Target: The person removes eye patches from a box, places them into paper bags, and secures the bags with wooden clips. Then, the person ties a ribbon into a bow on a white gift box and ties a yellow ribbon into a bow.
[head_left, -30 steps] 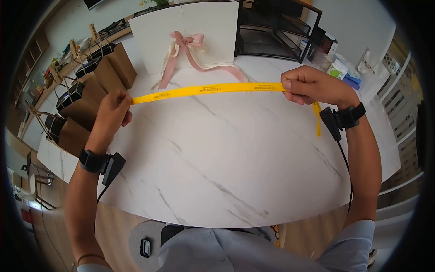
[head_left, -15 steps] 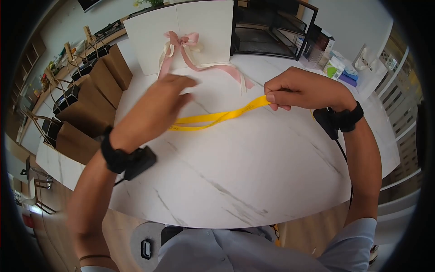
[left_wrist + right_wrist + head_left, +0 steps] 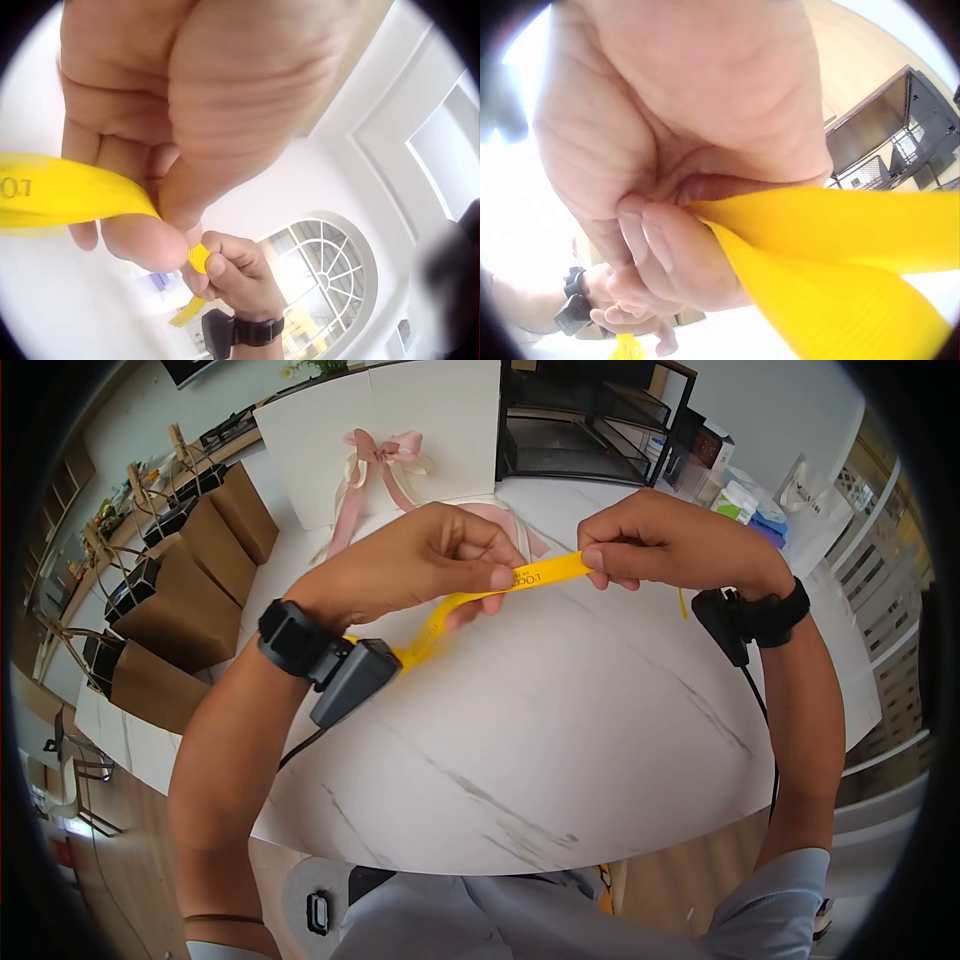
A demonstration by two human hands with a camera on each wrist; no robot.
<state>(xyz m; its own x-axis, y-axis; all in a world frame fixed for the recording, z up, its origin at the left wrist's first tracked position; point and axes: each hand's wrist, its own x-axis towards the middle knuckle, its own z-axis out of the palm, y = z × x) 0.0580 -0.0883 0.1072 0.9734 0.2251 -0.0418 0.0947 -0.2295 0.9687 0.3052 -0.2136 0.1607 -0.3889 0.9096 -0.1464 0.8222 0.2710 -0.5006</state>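
A yellow ribbon (image 3: 552,572) with dark printed lettering stretches between my two hands above the table, in the middle of the head view. My right hand (image 3: 665,545) pinches it between thumb and curled fingers, and a short tail hangs below that hand. Close by, my left hand (image 3: 425,560) pinches the ribbon with thumb and fingertip, its other fingers loosely bent. From there the ribbon (image 3: 71,191) trails down to the left, partly hidden behind the left wrist. In the right wrist view two lengths of ribbon (image 3: 847,225) spread out from the right fingers.
Brown paper bags (image 3: 170,600) line the table's left side. A white panel (image 3: 430,410) with a pink and cream bow (image 3: 383,452) stands at the back, beside a black mesh shelf (image 3: 575,450). Small packages (image 3: 745,505) sit at the back right of the marble-patterned table (image 3: 560,760).
The left hand has let go of the far end of the stretched ribbon, moved right, and now pinches it near the right hand. The right hand has shifted slightly left, still holding the ribbon.
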